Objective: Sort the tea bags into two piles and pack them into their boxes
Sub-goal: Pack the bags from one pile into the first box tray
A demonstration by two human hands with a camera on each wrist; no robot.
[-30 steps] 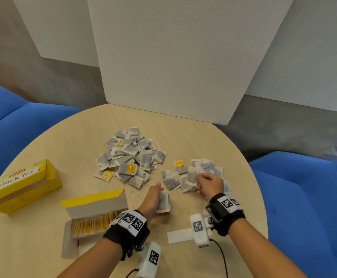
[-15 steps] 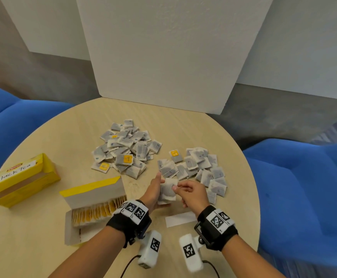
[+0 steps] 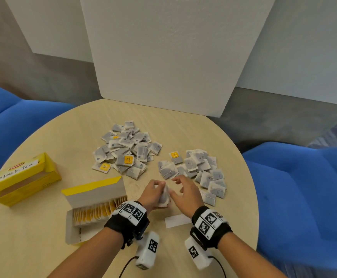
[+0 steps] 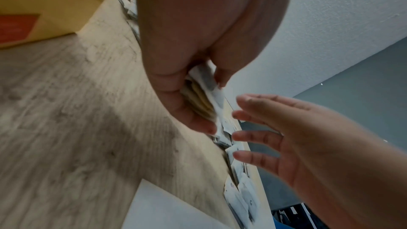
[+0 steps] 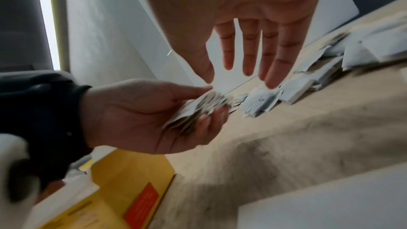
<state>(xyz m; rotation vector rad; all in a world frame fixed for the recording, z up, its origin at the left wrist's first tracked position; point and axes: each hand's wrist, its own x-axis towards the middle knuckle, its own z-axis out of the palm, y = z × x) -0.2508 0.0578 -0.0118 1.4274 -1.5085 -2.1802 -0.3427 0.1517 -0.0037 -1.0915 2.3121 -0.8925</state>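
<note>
1. My left hand grips a stack of tea bags, thumb on top, just above the tabletop at 6 o'clock.
2. My right hand is released, fingers spread, right beside the stack and holding nothing.
3. Two piles lie sorted: the bigger pile at 11 o'clock, the right pile at 2.
4. We're in the packing step, I'd say. The open box at 8 o'clock is part-filled.
5. Next: right hand picks more bags from the right pile, then the stack goes into the box.
</note>
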